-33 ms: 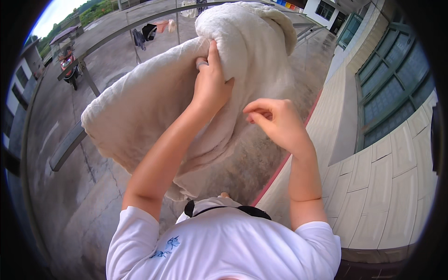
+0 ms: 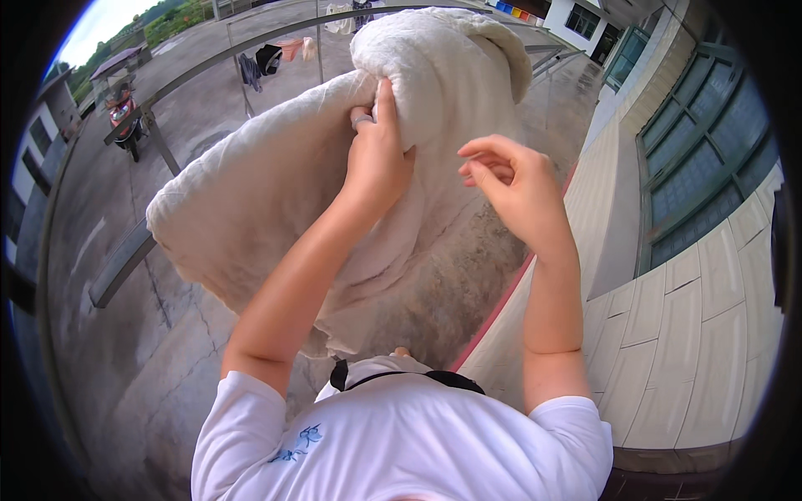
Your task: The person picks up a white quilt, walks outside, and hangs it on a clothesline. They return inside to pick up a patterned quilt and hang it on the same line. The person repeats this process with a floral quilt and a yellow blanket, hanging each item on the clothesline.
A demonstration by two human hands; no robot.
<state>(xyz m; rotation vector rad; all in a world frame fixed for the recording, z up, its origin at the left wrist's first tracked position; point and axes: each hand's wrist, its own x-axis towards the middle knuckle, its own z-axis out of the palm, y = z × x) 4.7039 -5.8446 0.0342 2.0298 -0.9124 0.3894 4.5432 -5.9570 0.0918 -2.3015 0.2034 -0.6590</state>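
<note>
A thick off-white cotton quilt (image 2: 259, 171) hangs folded over a metal rail in front of me. My left hand (image 2: 378, 150) grips the quilt at a fold, fingers on top and a ring on one of them. To the right, apart from the quilt, my right hand (image 2: 516, 182) is raised with its fingers curled in and the thumb close to the fingertips. Whatever the right fingers pinch, if anything, is too small to make out.
The metal rail (image 2: 125, 260) runs beneath the quilt. Small clothes (image 2: 269, 60) hang beyond it. A red motor vehicle (image 2: 123, 117) stands far left on the concrete yard. On my right are a tiled wall (image 2: 668, 367) and a green-framed window (image 2: 706, 150).
My right hand has moved up and to the right, away from the quilt. The left hand keeps its hold and has hardly shifted.
</note>
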